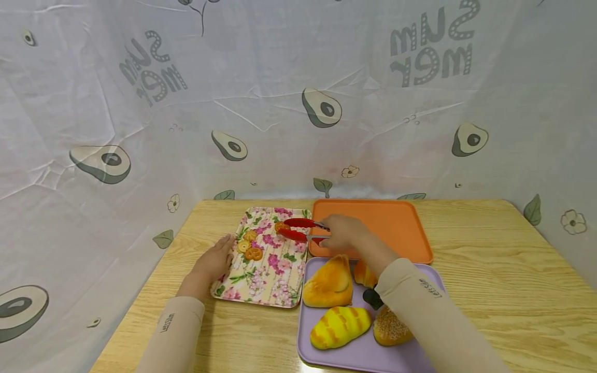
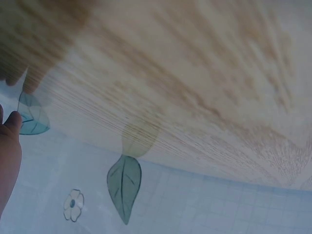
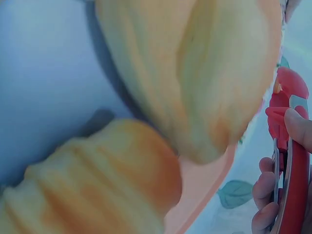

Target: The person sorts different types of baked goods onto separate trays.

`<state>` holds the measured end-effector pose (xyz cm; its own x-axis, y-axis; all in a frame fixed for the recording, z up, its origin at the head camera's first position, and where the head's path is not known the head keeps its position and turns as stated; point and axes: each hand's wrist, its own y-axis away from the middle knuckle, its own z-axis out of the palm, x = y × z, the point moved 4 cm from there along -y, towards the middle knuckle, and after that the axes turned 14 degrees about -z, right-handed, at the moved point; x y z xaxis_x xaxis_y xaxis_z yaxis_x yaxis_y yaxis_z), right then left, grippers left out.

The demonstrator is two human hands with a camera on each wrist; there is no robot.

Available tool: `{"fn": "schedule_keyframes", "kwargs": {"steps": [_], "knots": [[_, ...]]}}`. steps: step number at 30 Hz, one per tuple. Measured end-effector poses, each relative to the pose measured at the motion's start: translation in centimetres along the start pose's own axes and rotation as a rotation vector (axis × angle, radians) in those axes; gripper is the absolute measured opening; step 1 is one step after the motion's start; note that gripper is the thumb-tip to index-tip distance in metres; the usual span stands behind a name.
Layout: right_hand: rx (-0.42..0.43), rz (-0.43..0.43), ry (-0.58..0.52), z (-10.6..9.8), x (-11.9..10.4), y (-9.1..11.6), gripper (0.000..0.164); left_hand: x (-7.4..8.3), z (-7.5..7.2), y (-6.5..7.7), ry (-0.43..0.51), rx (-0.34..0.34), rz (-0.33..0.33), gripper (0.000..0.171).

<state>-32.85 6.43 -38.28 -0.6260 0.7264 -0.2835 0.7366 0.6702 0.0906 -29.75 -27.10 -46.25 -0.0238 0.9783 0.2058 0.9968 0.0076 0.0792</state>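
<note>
My right hand (image 1: 344,233) grips red tongs (image 1: 299,223), left hand (image 1: 215,261) lies straight-fingered. Uneven squeezing could lose me the far cookie (image 1: 279,227).

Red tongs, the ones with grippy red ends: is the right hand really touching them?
Touching. The right wrist view shows it: the right hand's fingers curl round the red tongs, with the thumb on them too.

Red tongs (image 1: 299,223) in right hand (image 1: 344,233), brown cookie (image 1: 280,226) between tips; floral tray (image 1: 280,282) flat beside left hand (image 1: 214,263).
</note>
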Motion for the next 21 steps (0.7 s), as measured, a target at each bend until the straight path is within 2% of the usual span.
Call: {"fn": "schedule_keyframes", "kwargs": {"steps": [7, 21], "knots": [[0.039, 0.027, -0.018, -0.8, 1.9, 1.5, 0.068, 0.1, -0.2, 0.1, 0.001, -0.006, -0.01, 0.056], [0.04, 0.061, -0.037, -1.5, 5.6, 4.3, 0.07, 0.5, -0.6, 0.5, 0.01, 0.007, 0.012, 0.054]]}}
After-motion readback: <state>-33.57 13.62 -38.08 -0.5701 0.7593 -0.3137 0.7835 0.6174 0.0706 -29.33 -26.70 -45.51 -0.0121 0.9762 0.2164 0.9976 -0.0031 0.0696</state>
